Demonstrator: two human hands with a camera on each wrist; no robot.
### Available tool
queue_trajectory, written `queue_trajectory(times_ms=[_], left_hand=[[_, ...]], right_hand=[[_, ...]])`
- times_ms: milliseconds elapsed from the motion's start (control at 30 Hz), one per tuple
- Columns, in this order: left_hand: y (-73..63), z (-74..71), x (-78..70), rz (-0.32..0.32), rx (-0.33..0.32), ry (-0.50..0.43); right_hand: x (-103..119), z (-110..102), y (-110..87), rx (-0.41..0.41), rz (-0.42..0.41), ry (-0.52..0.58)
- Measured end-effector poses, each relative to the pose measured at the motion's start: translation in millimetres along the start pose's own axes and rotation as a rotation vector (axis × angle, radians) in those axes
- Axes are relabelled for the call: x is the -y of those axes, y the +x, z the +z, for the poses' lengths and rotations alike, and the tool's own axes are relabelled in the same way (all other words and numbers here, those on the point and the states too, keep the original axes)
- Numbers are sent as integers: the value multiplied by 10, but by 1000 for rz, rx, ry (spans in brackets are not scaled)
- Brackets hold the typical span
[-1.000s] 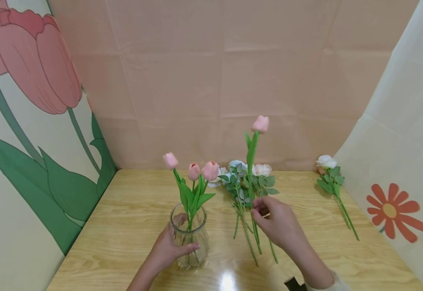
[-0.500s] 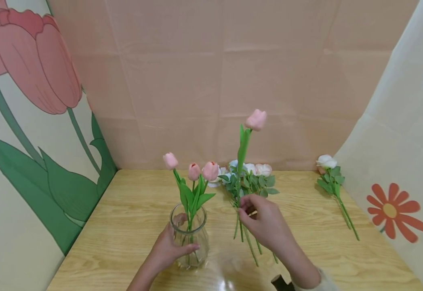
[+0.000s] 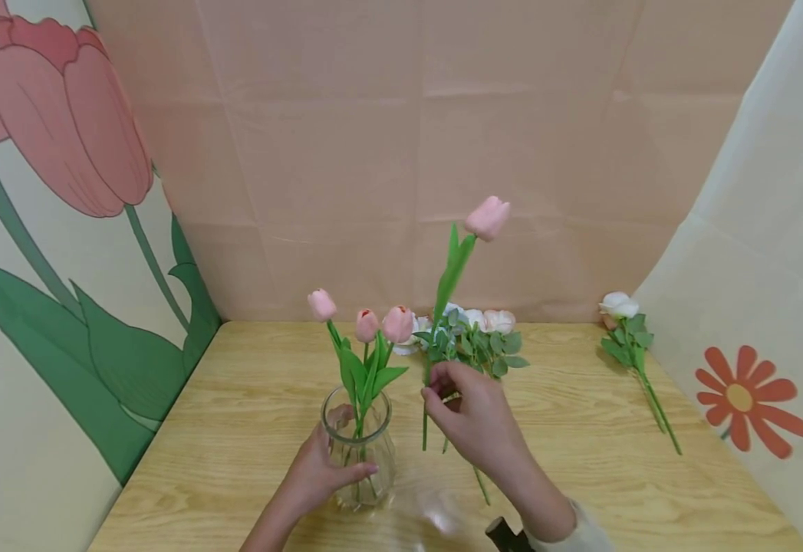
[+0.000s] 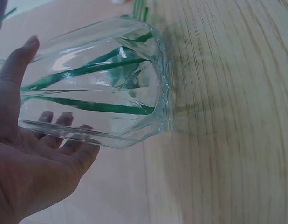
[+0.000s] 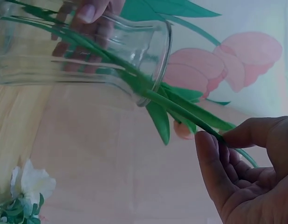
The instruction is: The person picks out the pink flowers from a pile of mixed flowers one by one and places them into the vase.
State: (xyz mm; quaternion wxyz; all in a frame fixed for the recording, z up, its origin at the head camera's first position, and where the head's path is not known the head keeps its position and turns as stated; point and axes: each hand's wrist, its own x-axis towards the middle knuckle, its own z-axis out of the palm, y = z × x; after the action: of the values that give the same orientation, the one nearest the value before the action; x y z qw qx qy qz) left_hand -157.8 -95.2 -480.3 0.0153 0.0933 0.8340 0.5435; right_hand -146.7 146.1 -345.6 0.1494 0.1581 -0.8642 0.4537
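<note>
A clear glass vase (image 3: 382,475) stands on the table, holding three pink tulips (image 3: 368,326) with green leaves. My left hand (image 3: 321,464) grips the vase from the left; in the left wrist view its thumb and fingers curl around the glass (image 4: 102,84), with green stems inside. To the right of the vase, my right hand (image 3: 473,418) pinches the stem of another pink tulip (image 3: 488,218) between thumb and fingertips. That tulip leans right, its stem end above the table. In the right wrist view the pinched green stem (image 5: 181,111) passes in front of the vase rim (image 5: 165,60).
Several pale roses (image 3: 499,321) with leafy stems lie behind my right hand, partly hidden by it. A white rose (image 3: 620,307) lies at the table's right edge. Pink cloth (image 3: 318,153) hangs at the back. A dark object (image 3: 505,534) shows beside the right sleeve.
My right hand has moved left toward the vase with the tulip, whose head now tilts further right. The left hand and the vase have stayed in place.
</note>
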Motion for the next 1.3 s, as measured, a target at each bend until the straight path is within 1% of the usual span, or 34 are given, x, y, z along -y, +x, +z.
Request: queue_trajectory(times_ms=[233, 433, 500, 633, 833, 1100, 1300], left_hand=[[4, -1, 2, 13, 9, -7], [1, 1, 7, 13, 3, -5], [2, -1, 8, 11, 1, -4], [1, -3, 8, 11, 1, -1], [5, -2, 14, 12, -1, 5], [4, -7, 9, 22, 5, -28], [4, -6, 11, 18, 6, -21]], right_hand=[[116, 62, 32, -51, -73, 3], [184, 119, 53, -82, -162, 68], [201, 135, 62, -81, -175, 81], [216, 161, 72, -77, -179, 89], [195, 210, 106, -96, -192, 93], [188, 281, 171, -128, -215, 97], [200, 321, 196, -121, -210, 98]])
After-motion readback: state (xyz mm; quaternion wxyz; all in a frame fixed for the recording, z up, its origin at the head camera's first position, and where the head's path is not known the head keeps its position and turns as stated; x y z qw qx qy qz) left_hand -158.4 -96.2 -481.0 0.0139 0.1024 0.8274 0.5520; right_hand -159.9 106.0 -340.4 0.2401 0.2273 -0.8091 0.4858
